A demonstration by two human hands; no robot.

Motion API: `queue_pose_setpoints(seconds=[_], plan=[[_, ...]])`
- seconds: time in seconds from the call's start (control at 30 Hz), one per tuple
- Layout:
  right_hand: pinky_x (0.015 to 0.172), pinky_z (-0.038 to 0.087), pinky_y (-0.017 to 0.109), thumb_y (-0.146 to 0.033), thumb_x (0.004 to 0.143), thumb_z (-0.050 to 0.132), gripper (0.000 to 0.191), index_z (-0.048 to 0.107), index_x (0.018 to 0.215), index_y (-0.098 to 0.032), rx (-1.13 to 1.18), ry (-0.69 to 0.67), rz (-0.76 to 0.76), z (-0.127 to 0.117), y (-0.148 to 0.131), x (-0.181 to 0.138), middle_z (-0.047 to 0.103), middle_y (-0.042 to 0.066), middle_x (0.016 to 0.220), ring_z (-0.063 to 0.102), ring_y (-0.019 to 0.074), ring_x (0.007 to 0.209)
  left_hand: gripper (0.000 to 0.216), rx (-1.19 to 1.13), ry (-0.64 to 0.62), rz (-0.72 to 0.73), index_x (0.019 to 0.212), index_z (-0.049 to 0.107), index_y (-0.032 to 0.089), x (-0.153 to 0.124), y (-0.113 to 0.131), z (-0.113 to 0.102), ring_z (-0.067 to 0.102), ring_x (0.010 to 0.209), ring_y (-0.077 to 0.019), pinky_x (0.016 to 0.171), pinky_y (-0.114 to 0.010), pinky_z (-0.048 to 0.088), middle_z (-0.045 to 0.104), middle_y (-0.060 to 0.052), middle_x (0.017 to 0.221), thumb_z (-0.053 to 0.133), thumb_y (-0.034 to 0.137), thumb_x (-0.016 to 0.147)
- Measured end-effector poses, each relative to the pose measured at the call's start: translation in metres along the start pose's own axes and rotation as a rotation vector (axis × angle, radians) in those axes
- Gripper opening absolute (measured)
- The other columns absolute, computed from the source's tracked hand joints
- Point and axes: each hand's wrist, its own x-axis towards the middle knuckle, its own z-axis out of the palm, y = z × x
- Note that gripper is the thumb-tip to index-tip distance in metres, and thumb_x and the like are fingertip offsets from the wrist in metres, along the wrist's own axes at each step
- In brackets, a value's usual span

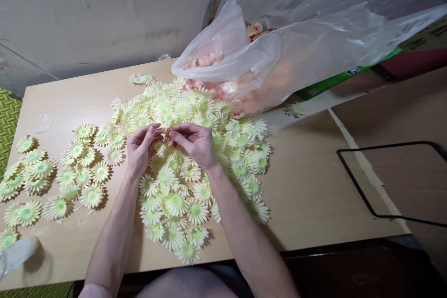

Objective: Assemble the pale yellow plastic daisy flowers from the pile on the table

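Nearest is the front edge of the bench (314, 240), with the person's two bare forearms reaching in over it. At the near left corner there is a whitish, rounded object (21, 252), partly cut off by the border of the view. Loose artificial flowers (175, 204), pale yellow-green with greener centres, lie between the forearms, and many more spread to both sides; some petals have purple tips. Further in, the left hand (139, 148) and the right hand (196, 145) are above the middle of this pile, almost meeting. The fingers of both hands are closed to a narrow pinch around one small yellowish piece (166, 134) between them; it is too small and covered to tell what exactly it is. On the left part of the bench, smaller groups of flowers lie apart from the main pile, and a clear, roundish thing (44, 123) is behind them. To the right lies a thin black frame (354, 186). Behind the pile, a translucent plastic bag (307, 42) lies with its mouth towards the flowers, and pink and peach pieces (223, 87) show in it. Farthest is the grey wall (104, 9).
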Motion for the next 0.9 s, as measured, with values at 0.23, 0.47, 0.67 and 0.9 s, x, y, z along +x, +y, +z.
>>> queue_pose_setpoints(seconds=[0.23, 0.47, 0.67, 0.9], plan=[[0.069, 0.062, 0.029, -0.036, 0.078, 0.075, 0.020, 0.075, 0.091, -0.020, -0.025, -0.083, 0.046, 0.0013, -0.0003, -0.0003, 0.074, 0.002, 0.079, 0.070, 0.0142, 0.071, 0.021, 0.097, 0.033, 0.007, 0.083, 0.079, 0.022, 0.0011, -0.0014, -0.0012, 0.072, 0.077, -0.0164, 0.073, -0.027, 0.059, 0.077, -0.005, 0.084, 0.085, 0.030, 0.064], [0.072, 0.062, 0.030, -0.034, 0.076, 0.078, 0.020, 0.076, 0.090, -0.021, -0.004, -0.076, 0.059, 0.0012, 0.0008, -0.0008, 0.074, 0.002, 0.081, 0.070, 0.0140, 0.072, 0.011, 0.164, -0.008, 0.119, 0.079, 0.079, 0.024, 0.0014, 0.0015, 0.0006, 0.069, 0.080, -0.0150, 0.074, -0.027, 0.055, 0.074, -0.005, 0.084, 0.082, 0.029, 0.070], [0.071, 0.061, 0.027, -0.030, 0.074, 0.079, 0.017, 0.076, 0.088, -0.021, 0.011, -0.068, 0.061, 0.0021, 0.0004, -0.0005, 0.073, 0.001, 0.079, 0.069, 0.0126, 0.070, 0.008, 0.173, -0.031, 0.148, 0.078, 0.079, 0.024, 0.0014, 0.0025, 0.0002, 0.067, 0.080, -0.0147, 0.074, -0.026, 0.053, 0.073, -0.004, 0.083, 0.081, 0.027, 0.071], [0.068, 0.060, 0.024, -0.028, 0.076, 0.078, 0.015, 0.077, 0.089, -0.021, 0.015, -0.068, 0.065, 0.0029, -0.0006, -0.0008, 0.073, 0.001, 0.076, 0.069, 0.0118, 0.068, 0.008, 0.154, -0.035, 0.138, 0.079, 0.079, 0.023, 0.0014, 0.0029, 0.0005, 0.066, 0.080, -0.0147, 0.073, -0.026, 0.053, 0.073, -0.005, 0.083, 0.080, 0.027, 0.072]])
